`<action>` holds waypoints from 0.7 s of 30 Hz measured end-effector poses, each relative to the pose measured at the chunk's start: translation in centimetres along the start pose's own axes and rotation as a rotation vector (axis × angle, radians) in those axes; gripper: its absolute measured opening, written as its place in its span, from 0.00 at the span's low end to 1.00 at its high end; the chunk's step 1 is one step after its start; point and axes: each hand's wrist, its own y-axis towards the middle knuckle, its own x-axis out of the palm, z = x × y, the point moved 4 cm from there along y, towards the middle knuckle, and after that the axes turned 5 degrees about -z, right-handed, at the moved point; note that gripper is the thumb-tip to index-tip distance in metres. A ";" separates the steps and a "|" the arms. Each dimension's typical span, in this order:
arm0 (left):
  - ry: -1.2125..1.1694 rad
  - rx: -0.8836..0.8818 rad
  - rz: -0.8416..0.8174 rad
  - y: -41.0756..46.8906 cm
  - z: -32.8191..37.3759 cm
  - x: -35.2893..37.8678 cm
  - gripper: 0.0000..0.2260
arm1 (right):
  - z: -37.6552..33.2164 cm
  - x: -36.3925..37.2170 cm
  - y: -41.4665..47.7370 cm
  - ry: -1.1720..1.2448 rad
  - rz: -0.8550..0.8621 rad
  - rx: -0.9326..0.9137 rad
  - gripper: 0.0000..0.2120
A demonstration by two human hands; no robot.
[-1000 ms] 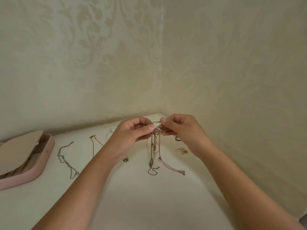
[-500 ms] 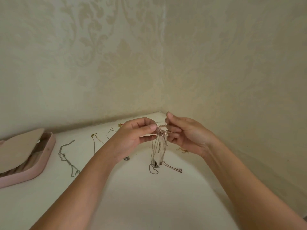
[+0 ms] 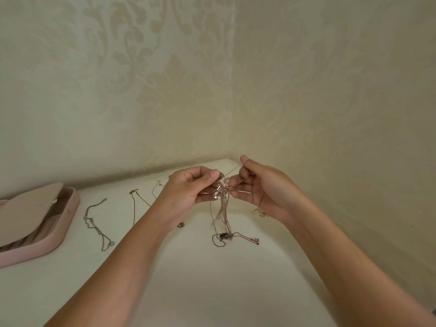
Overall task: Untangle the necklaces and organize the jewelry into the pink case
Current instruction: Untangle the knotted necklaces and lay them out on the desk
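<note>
- Beyond my hands, two cream damask-patterned walls [image 3: 141, 90] meet in a corner [image 3: 232, 90].
- Under my hands lies a white table [image 3: 212, 291], evenly and softly lit.

Tangled necklaces [image 3: 221, 199] dangling, ends on table; pink case [image 3: 59, 234] open.

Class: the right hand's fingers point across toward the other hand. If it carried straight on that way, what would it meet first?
Probably the tangled necklaces that the right hand already pinches, then the left hand just beyond; depth is hard to judge.
</note>
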 end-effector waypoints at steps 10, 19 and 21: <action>-0.392 0.086 -0.076 0.1 0.8 0.9 0.11 | 0.2 0.3 -0.1 0.261 0.075 -0.013 0.17; -0.535 0.058 -0.069 0.0 0.7 1.1 0.09 | 1.4 2.2 -0.1 0.269 -0.101 0.087 0.17; -0.588 0.067 -0.045 0.0 1.0 0.7 0.08 | 1.3 2.2 -0.1 0.233 -0.116 0.088 0.11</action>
